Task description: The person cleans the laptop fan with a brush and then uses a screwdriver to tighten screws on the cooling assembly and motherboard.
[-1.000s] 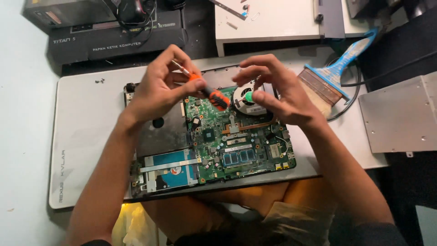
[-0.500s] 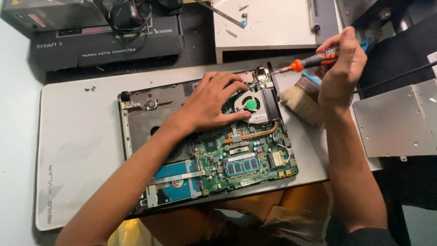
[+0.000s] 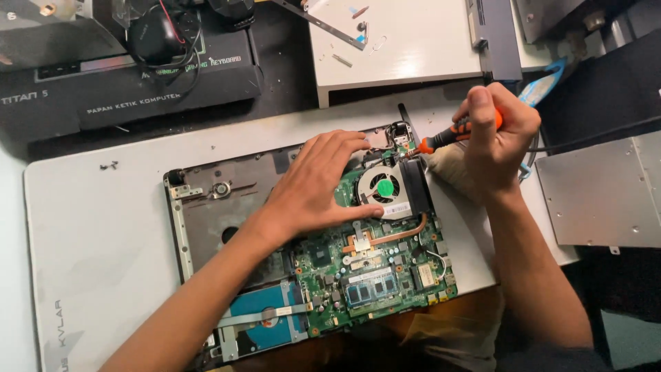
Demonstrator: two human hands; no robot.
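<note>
Opened laptop (image 3: 227,227) flat on the white mat (image 3: 89,227). Left hand (image 3: 313,186) spread loose on its board beside the fan (image 3: 382,187), as before. Right hand (image 3: 497,141) clenched around the screwdriver (image 3: 447,136), now lowered from mid-air, tip at the hinge corner.
</note>
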